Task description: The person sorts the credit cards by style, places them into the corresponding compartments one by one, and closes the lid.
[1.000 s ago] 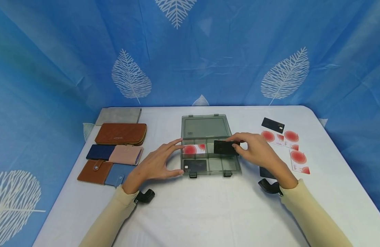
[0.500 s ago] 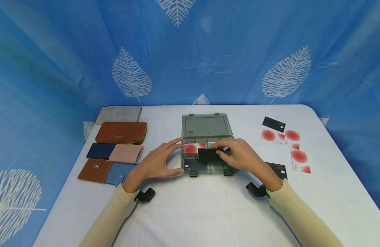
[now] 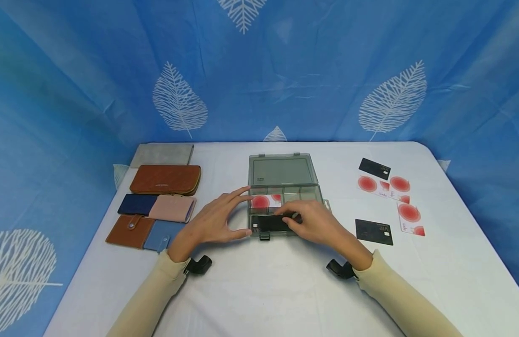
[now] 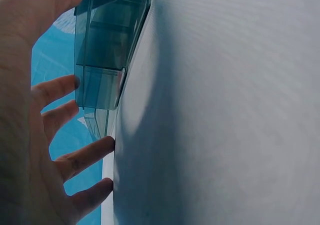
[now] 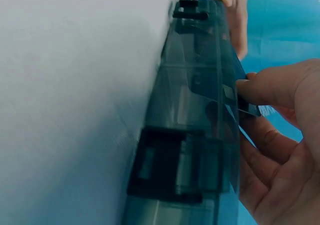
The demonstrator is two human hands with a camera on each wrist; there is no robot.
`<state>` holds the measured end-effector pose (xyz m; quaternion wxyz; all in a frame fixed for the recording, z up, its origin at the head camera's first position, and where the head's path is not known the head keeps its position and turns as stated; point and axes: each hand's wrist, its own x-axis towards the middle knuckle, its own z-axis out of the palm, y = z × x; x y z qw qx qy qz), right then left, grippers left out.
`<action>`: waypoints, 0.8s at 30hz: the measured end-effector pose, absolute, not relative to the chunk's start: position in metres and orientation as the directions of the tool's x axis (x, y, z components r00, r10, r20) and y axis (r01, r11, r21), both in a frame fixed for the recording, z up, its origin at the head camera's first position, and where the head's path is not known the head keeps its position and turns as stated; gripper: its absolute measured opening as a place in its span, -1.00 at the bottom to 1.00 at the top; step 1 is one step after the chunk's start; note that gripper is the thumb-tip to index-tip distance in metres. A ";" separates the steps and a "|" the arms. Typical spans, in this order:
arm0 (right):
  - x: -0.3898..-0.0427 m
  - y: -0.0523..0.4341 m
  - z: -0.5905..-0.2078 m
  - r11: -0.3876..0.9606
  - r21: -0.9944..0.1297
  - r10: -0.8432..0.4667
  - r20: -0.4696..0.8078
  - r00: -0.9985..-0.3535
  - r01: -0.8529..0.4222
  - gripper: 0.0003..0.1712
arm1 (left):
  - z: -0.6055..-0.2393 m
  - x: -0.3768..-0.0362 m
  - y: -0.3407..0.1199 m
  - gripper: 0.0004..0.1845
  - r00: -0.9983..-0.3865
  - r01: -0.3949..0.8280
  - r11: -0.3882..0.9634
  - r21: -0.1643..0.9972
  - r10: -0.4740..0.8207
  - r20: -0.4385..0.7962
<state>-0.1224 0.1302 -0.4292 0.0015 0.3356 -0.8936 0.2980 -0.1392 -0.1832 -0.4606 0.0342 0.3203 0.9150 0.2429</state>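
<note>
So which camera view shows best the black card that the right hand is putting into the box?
The head view: the black card lies flat over the near left compartment of the grey box, under the right hand. The right wrist view shows the card only edge-on, pinched by fingertips. The left wrist view shows just the box wall.
</note>
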 end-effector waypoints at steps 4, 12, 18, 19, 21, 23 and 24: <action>-0.121 0.127 -0.433 0.612 -0.460 -0.623 0.220 -0.751 -0.643 -0.70 | -0.461 -0.140 -0.183 -0.02 -0.792 0.568 0.677 0.468 0.604 0.088; -0.118 0.126 -0.437 0.615 -0.346 -0.664 0.256 -0.702 -0.708 -0.69 | -0.463 -0.139 -0.184 -0.03 -0.787 0.574 0.667 0.475 0.610 0.095; -0.116 0.123 -0.437 0.626 -0.299 -0.668 0.270 -0.693 -0.720 -0.72 | -0.463 -0.140 -0.185 -0.03 -0.780 0.586 0.655 0.478 0.617 0.111; -0.116 0.123 -0.437 0.633 -0.293 -0.665 0.267 -0.697 -0.716 -0.73 | -0.463 -0.140 -0.185 -0.03 -0.779 0.586 0.655 0.477 0.617 0.111; -0.115 0.122 -0.437 0.645 -0.287 -0.659 0.259 -0.706 -0.708 -0.74 | -0.464 -0.140 -0.185 -0.03 -0.779 0.587 0.656 0.475 0.616 0.113; -0.115 0.122 -0.437 0.655 -0.288 -0.653 0.249 -0.715 -0.699 -0.74 | -0.464 -0.140 -0.185 -0.03 -0.779 0.588 0.656 0.473 0.616 0.115; -0.115 0.122 -0.438 0.659 -0.289 -0.650 0.246 -0.719 -0.695 -0.74 | -0.464 -0.140 -0.185 -0.03 -0.779 0.589 0.655 0.473 0.616 0.118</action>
